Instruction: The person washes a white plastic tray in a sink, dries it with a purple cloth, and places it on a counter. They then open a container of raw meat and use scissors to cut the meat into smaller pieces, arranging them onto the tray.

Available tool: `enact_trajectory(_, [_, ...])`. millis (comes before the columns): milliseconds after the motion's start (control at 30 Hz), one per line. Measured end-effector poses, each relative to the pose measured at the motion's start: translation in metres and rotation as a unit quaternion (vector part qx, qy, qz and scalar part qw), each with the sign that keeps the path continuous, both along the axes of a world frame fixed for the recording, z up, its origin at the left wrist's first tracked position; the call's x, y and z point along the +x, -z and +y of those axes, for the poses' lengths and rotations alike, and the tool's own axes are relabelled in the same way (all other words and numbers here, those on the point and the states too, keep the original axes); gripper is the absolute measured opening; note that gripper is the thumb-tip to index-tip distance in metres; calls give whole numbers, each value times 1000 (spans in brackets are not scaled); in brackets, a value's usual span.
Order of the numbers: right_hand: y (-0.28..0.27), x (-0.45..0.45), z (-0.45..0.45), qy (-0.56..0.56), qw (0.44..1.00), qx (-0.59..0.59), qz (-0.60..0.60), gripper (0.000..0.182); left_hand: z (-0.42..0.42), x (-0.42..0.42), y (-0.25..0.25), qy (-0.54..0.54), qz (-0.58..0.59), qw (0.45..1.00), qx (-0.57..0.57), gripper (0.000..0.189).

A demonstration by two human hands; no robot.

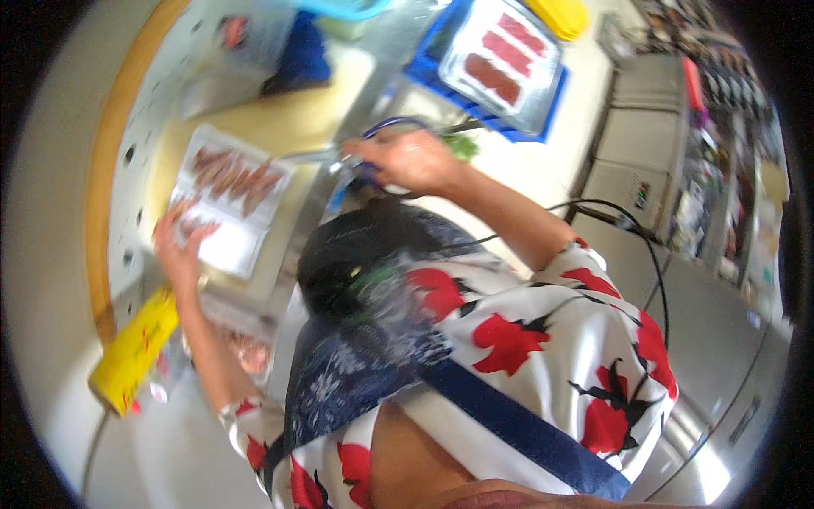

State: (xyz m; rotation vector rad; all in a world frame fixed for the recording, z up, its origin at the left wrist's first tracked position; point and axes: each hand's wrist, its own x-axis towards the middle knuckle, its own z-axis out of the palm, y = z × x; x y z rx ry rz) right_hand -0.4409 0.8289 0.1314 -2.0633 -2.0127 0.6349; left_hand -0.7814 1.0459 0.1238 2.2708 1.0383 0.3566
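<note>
My right hand (410, 159) grips a pair of scissors (340, 162) by dark blue handles, its blurred blades pointing left towards a white tray (235, 245). Several strips of reddish-brown meat (235, 175) lie side by side on the far part of this tray. The fingers of my left hand (184, 238) are spread on the tray's near left part, beside the meat. Under the tray is a pale yellow cutting board (280, 130). Blur hides whether the blade tips touch the meat or the tray's edge.
A blue crate (553, 121) bears a clear-covered tray with rows of red meat (505, 54). Clear plastic containers (248, 63) and a dark blue cloth (305, 57) stand behind the board. A yellow roll (137, 350) and a pack of pinkish meat (248, 350) are near my left forearm.
</note>
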Motion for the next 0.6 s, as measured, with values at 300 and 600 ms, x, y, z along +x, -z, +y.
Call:
enact_trajectory(300, [-28, 14, 13, -9, 999, 31, 32, 57, 1, 9, 1, -2, 169, 975, 146, 42])
enact_trajectory(600, [-25, 8, 24, -36, 998, 11, 45, 58, 1, -11, 23, -19, 155, 965, 209, 24])
